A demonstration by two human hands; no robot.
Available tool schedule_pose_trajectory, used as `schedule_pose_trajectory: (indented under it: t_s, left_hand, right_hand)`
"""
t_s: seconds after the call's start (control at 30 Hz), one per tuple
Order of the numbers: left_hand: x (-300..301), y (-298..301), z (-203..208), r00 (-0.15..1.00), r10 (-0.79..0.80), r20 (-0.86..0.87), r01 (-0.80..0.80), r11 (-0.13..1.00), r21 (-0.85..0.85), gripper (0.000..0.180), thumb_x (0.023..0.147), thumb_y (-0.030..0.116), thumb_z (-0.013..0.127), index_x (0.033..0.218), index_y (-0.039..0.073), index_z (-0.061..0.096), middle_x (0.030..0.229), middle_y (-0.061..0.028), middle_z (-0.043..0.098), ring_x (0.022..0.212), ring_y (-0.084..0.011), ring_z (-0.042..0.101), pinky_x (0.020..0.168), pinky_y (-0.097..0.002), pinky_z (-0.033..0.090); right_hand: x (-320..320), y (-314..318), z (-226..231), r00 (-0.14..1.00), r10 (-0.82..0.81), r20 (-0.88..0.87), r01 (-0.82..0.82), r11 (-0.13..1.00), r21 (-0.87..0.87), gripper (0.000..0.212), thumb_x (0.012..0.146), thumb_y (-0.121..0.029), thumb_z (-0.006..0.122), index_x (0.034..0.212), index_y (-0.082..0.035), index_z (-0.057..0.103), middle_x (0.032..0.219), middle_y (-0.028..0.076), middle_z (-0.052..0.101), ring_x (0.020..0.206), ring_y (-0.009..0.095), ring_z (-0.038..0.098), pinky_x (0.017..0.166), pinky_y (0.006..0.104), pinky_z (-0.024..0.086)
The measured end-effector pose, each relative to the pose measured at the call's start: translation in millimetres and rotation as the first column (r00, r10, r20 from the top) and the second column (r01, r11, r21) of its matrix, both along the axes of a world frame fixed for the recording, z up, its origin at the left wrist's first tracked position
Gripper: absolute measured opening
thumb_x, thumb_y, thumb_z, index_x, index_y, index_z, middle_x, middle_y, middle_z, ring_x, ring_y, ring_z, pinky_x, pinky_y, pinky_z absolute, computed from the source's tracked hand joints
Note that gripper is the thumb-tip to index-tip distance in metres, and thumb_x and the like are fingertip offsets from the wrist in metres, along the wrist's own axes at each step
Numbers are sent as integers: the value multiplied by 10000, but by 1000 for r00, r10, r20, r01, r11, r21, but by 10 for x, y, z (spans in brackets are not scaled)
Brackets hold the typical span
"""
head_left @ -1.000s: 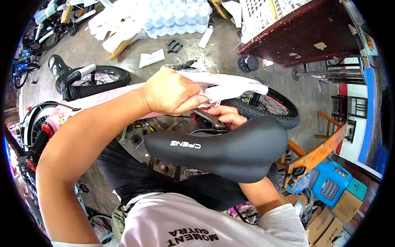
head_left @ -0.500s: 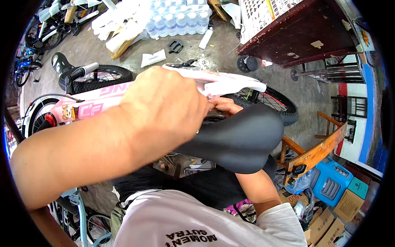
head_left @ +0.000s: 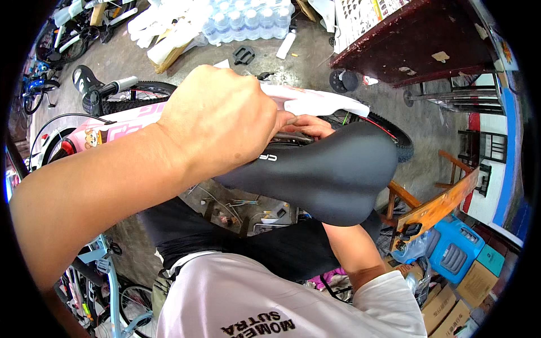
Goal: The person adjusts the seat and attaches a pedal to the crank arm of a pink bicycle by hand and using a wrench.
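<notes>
Across the middle lies a pink and white bicycle frame (head_left: 129,125) with a cartoon animal sticker. My left hand (head_left: 225,121) is a closed fist over the frame, its knuckles turned up; what it grips is hidden beneath it. Beyond the black saddle (head_left: 332,172), the curled fingers of my right hand (head_left: 310,127) show close to the left thumb, by a dark part I cannot identify. The right forearm passes under the saddle, which hides the wrist. A white wrap (head_left: 329,103) covers part of the bike near the wheel (head_left: 397,135) on the right.
A black pedal (head_left: 244,54) and a pack of water bottles (head_left: 242,22) lie on the floor ahead. A dark red cabinet (head_left: 417,48) stands far right, a wooden bench (head_left: 437,200) and blue plastic case (head_left: 453,248) nearer. Tools (head_left: 270,217) lie below the saddle.
My left fist has shifted slightly up and away, still closed. Light lettering on the saddle has come into sight beside it. My right fingers remain close to the left thumb.
</notes>
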State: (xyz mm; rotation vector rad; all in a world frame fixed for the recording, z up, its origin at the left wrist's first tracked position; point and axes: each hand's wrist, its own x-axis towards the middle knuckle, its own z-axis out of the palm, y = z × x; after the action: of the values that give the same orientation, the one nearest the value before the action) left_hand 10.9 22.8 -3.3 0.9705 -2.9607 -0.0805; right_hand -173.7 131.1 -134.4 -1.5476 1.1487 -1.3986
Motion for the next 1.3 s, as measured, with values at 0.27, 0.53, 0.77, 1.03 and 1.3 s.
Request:
schedule_pose_trajectory:
  t_s: [0.27, 0.53, 0.77, 1.03, 1.3]
  left_hand:
    - [33, -124, -72, 998, -9, -65, 18, 991, 134, 463, 957, 366, 658, 616, 52, 675, 525, -159, 605, 480, -355, 626, 499, -449, 506]
    - [107, -346, -420, 993, -11, -114, 55, 919, 390, 440, 991, 347, 607, 667, 50, 622, 577, -151, 594, 549, -370, 613, 533, -475, 467]
    - [25, -559, -1045, 933, -149, -326, 274, 883, 382, 372, 983, 271, 548, 686, 55, 605, 627, -145, 583, 591, -368, 608, 552, -483, 462]
    - [-9, -549, -1160, 896, -128, -425, 266, 921, 284, 462, 997, 421, 551, 693, 105, 696, 615, -151, 650, 584, -350, 666, 533, -455, 514]
    - [71, -406, -278, 997, -69, 17, 62, 958, 279, 507, 1002, 400, 578, 632, 82, 716, 576, -163, 642, 542, -368, 662, 534, -472, 532]
  right_hand:
    - [22, 83, 36, 963, 23, 268, -42, 997, 64, 378, 907, 31, 706, 1241, -43, 546, 1365, 231, 550, 1235, 305, 622, 1077, 432, 513]
    - [30, 78, 147, 969, 15, 245, -46, 992, 119, 430, 896, -35, 752, 1231, -55, 482, 1292, 241, 598, 1190, 337, 638, 1050, 466, 508]
    - [-45, 75, 54, 967, 156, 200, -173, 983, 67, 477, 920, -70, 755, 1287, -100, 452, 1334, 246, 537, 1256, 340, 589, 1078, 468, 511]
    - [-29, 43, 45, 995, 37, 95, -38, 999, 10, 439, 893, -29, 743, 1266, -55, 512, 1309, 235, 581, 1249, 351, 599, 1092, 478, 498]
    - [41, 68, 88, 965, 14, 261, -32, 998, 62, 439, 880, -33, 752, 1270, -56, 551, 1303, 222, 594, 1213, 324, 624, 1076, 460, 497]
